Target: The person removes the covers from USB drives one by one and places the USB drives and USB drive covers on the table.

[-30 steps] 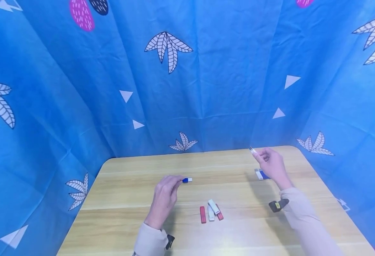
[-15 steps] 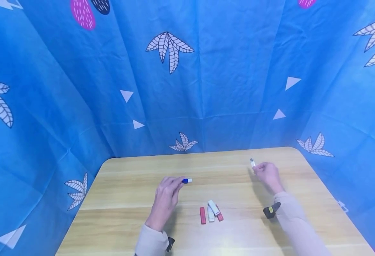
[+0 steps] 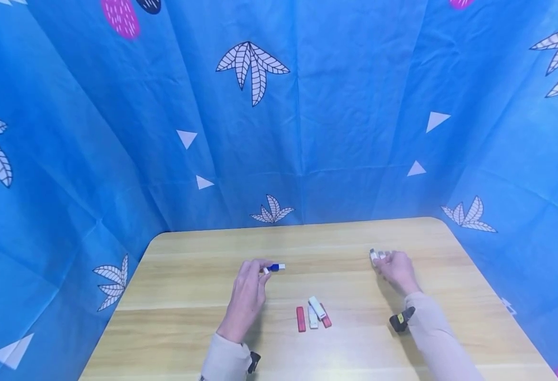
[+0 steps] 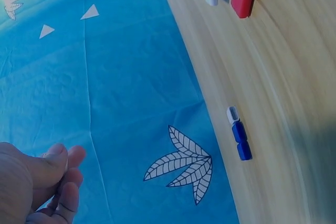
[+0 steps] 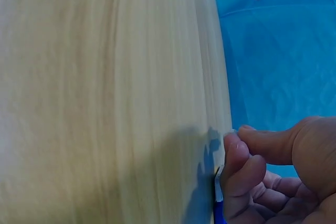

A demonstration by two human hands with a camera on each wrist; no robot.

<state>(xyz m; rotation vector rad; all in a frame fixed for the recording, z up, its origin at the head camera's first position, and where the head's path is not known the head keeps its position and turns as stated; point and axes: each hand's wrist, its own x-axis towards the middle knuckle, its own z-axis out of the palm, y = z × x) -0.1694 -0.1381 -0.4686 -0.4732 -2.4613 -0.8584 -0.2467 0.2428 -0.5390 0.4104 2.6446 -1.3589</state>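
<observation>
In the head view my left hand [image 3: 245, 296] pinches a small white piece [image 3: 266, 270] between thumb and fingertips; its shape is mostly hidden. Just past those fingertips a blue-and-white USB flash drive [image 3: 275, 268] lies on the table, apart from the hand in the left wrist view. At the right, my right hand [image 3: 398, 271] pinches a white USB flash drive [image 3: 373, 255], its metal plug pointing away. Another drive with a white end [image 3: 381, 254] lies under that hand, partly covered; the right wrist view shows its blue part [image 5: 218, 212].
Front centre on the wooden table [image 3: 188, 338] lie a red stick-shaped drive [image 3: 300, 319], two white ones [image 3: 316, 307] and a second red one [image 3: 325, 316], partly overlapping. A blue patterned curtain [image 3: 345, 132] hangs around the table's back and sides.
My right hand has come down and slightly left with the white USB flash drive, close to the one lying there. A white piece now shows between my left fingers, which barely moved.
</observation>
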